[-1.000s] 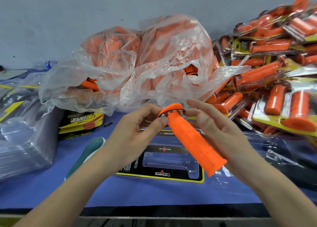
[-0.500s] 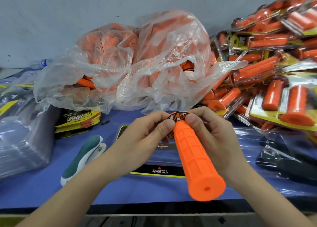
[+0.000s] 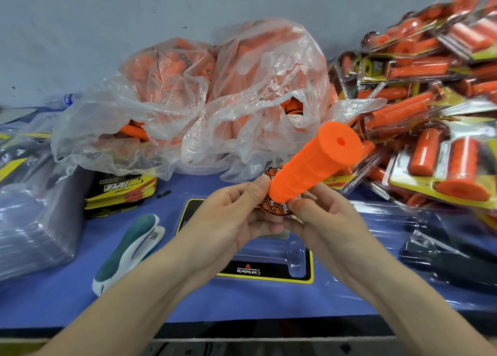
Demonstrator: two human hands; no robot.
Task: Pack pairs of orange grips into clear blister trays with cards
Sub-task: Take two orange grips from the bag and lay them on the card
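Note:
An orange grip (image 3: 312, 164) is held in the air at the middle of the head view, its closed end tilted up and to the right. A round black-and-orange printed disc (image 3: 271, 210) sits at its lower flange end. My left hand (image 3: 228, 218) pinches the flange and disc from the left. My right hand (image 3: 320, 215) pinches them from the right. Below my hands lies a clear blister tray with a black-and-yellow card (image 3: 271, 269) on the blue table.
A clear plastic bag of loose orange grips (image 3: 228, 94) lies behind. Several packed blisters (image 3: 435, 129) pile up at the right. A stack of cards (image 3: 121, 191), a teal-and-white stapler (image 3: 126, 250) and stacked clear trays (image 3: 32, 213) sit at the left.
The grip has swung round: its closed end pointed down toward me before and now tilts up and to the right. Both hands have stayed on the flange end with the disc.

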